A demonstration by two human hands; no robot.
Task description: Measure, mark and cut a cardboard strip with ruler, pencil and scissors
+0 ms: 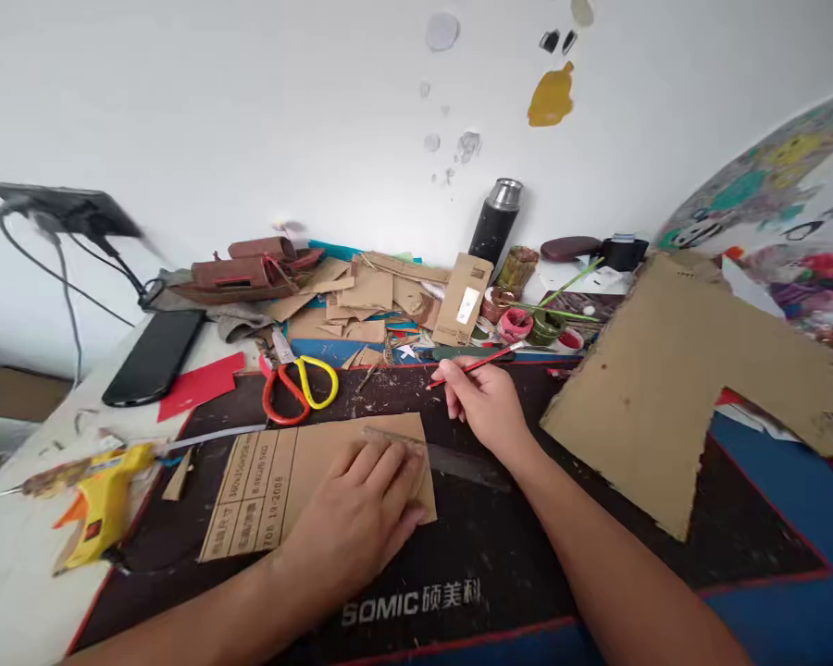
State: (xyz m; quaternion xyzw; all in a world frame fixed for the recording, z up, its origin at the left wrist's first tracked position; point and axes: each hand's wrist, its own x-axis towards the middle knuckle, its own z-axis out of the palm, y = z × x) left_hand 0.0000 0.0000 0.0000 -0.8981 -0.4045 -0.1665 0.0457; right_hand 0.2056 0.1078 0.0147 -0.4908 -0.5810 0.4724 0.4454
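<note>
A printed cardboard piece point(312, 462) lies on the dark mat point(451, 546). My left hand point(365, 504) presses on its right part, fingers curled over a clear ruler point(468, 465) that sticks out to the right past the cardboard's edge. Just above and right of the ruler, my right hand point(482, 402) pinches a thin red pencil point(482, 359), its left end pointing down to the left. Red and yellow scissors point(295, 384) rest above the cardboard.
On the left are a yellow glue gun point(104, 504), a black phone point(156, 356) and red paper point(201, 384). Cardboard scraps point(367, 287), paint jars point(515, 324) and a thermos point(496, 222) stand or lie at the back. A large cardboard sheet point(645, 370) is at the right.
</note>
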